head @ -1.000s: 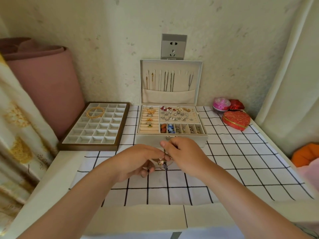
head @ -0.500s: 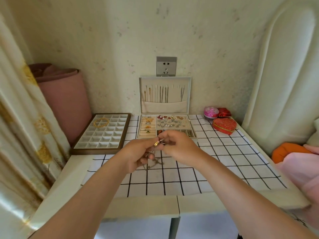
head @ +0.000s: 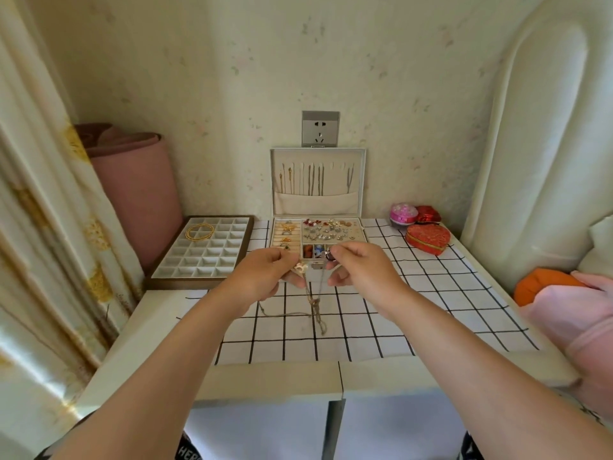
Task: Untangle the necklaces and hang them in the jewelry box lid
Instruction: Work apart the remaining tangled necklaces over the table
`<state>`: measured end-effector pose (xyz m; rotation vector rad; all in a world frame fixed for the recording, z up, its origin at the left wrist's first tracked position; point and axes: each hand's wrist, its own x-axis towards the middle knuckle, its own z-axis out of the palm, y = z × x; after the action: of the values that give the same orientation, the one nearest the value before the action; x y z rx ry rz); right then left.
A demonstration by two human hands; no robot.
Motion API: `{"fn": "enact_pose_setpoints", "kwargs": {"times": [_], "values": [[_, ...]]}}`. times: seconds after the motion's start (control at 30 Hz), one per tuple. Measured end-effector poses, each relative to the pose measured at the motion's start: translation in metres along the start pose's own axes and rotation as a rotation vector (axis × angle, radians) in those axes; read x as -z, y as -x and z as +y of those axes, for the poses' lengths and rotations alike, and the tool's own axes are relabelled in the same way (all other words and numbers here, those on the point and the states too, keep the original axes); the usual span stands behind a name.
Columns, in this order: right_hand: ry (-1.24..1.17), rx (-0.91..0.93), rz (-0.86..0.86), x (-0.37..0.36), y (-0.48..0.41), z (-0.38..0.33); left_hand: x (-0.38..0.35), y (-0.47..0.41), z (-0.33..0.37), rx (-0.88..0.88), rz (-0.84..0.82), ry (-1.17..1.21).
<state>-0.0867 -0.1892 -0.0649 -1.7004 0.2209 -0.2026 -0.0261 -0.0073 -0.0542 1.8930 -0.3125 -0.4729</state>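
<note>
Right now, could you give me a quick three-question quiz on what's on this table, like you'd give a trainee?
1. True or false: the jewelry box lid stands open, with chains already hanging in it.
2. Where do the gold hoops lie? A) in the divided tray; B) on the red heart-shaped box; C) on the checked cloth.
3. Which hands hold the tangled necklaces: the left hand, the right hand, or both?

Key: 1 true; 2 A; 3 both.
</note>
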Motion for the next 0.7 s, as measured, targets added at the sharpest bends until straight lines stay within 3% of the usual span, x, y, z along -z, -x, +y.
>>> {"fn": "enact_pose_setpoints", "kwargs": {"times": [0.17, 0.33, 0.57, 0.63, 0.7], "values": [[-0.218, -0.049, 0.061, 0.0, -0.01, 0.002, 0.001, -0.007, -0.015, -0.019, -0.005, -0.066], [-0.248, -0.145, 0.043, -0.004, -0.018, 0.007, 0.004, -0.012, -0.024, -0.099, -0.039, -0.056], [-0.304, -0.159, -0.033, -0.007, -0.026, 0.01, 0.005, -0.021, -0.023, -0.042, -0.111, 0.656], [-0.234, -0.144, -0.073, -0.006, -0.027, 0.01, 0.011, -0.024, -0.025, -0.026, -0.087, 0.602], [-0.12, -0.113, -0.086, -0.004, -0.028, 0.009, 0.019, -0.026, -0.026, -0.048, -0.044, 0.376]]}}
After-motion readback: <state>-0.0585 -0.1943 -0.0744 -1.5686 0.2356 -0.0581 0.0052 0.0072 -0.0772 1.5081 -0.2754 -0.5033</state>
